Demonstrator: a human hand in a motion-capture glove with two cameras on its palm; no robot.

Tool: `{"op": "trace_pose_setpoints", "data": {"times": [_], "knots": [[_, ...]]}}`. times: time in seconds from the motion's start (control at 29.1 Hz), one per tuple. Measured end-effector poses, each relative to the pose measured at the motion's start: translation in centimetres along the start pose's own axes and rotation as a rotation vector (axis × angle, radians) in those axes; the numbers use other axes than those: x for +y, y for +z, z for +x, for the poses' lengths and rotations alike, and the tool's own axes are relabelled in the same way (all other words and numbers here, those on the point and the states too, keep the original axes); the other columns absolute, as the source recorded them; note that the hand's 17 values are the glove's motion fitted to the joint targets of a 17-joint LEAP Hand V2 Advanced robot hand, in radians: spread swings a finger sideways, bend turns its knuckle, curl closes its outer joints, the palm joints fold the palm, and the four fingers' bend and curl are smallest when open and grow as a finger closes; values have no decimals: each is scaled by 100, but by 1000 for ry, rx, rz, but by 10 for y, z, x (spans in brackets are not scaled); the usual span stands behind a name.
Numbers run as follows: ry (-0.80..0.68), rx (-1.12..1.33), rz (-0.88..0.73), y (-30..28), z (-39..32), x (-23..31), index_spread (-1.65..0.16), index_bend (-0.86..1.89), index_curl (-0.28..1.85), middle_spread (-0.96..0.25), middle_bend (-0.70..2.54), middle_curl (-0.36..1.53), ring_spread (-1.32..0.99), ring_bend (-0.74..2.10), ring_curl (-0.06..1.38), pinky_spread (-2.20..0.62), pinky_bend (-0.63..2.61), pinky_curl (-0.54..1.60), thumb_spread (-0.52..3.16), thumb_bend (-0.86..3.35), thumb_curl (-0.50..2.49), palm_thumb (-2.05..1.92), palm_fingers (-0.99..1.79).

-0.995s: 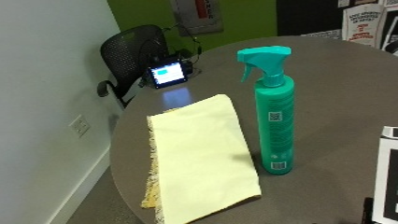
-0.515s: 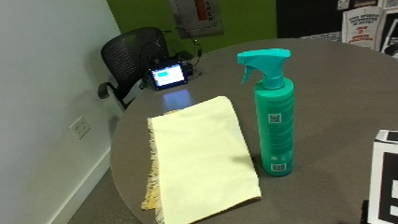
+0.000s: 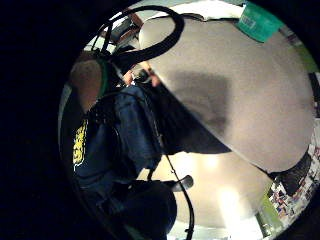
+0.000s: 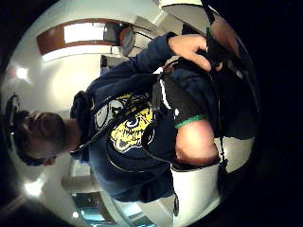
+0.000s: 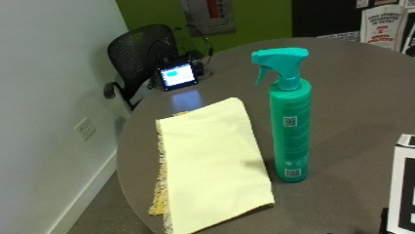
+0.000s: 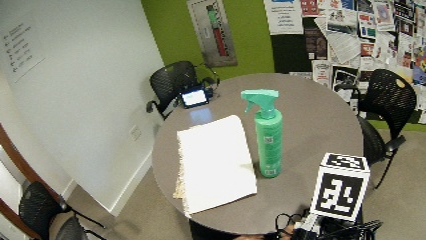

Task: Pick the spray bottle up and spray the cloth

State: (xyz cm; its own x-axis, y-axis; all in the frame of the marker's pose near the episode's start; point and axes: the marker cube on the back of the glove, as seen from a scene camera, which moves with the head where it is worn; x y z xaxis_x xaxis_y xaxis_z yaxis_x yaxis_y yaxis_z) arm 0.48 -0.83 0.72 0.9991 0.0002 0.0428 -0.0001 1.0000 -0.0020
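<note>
Nothing on the table had shifted since a second earlier: the spray bottle stood upright just beside the yellow cloth lying toward the table's near edge. Whether the gloved right hand was open or closed could not be told; pickup looked not yet begun.

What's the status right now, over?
Right hand off the table, grip unclear. Bottle upright, untouched, beside cloth. Nothing in the way.

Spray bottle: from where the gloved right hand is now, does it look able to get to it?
Probably yes. The spray bottle stands upright on the table beside the yellow cloth, with nothing around its body or trigger. The right hand itself is out of the outside views, near the table's edge, so that is a guess.
</note>
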Motion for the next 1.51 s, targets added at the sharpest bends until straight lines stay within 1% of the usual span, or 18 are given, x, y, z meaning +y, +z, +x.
{"op": "trace_pose_setpoints", "data": {"times": [0.17,0.27,0.51,0.62,0.72,0.79,0.93,1.03,1.1,1.27,1.41,1.51], "knots": [[14,7,22,-2,2,0,-29,16,36,-5,18,37,-14,30,36,4,18,30,127,4,36,60,98],[43,10,53,-3,5,0,-29,14,36,-5,16,37,-14,30,37,4,21,31,126,1,36,57,92],[210,-44,179,-12,37,-1,-31,9,32,-3,15,36,-12,31,37,4,27,34,125,-1,36,57,84],[305,-88,272,-17,60,0,-32,6,30,-3,16,35,-11,33,38,3,32,36,125,-1,36,57,78],[404,-128,398,-25,86,1,-33,4,27,-3,17,35,-10,35,39,2,37,37,124,-1,36,58,75],[428,-162,498,-36,105,0,-34,1,24,-2,16,35,-10,38,39,1,42,38,123,-2,36,57,71],[368,-317,689,-63,133,-12,-36,-1,19,-1,16,34,-9,42,40,1,51,41,121,-2,36,58,61],[354,-441,767,-80,146,-23,-38,-1,16,1,15,33,-6,41,40,4,59,43,118,-2,36,58,47],[340,-496,789,-88,155,-33,-39,1,15,1,16,33,-4,41,40,9,61,44,116,-3,36,58,38],[215,-539,813,-96,170,-63,-41,1,10,3,21,34,0,39,38,16,67,44,107,-7,34,48,26],[124,-550,817,-99,171,-81,-41,4,8,4,22,34,2,41,37,20,69,42,102,-5,34,45,24],[89,-564,821,-100,172,-92,-42,5,7,4,20,33,1,44,36,21,72,42,100,-4,34,45,27]]}}
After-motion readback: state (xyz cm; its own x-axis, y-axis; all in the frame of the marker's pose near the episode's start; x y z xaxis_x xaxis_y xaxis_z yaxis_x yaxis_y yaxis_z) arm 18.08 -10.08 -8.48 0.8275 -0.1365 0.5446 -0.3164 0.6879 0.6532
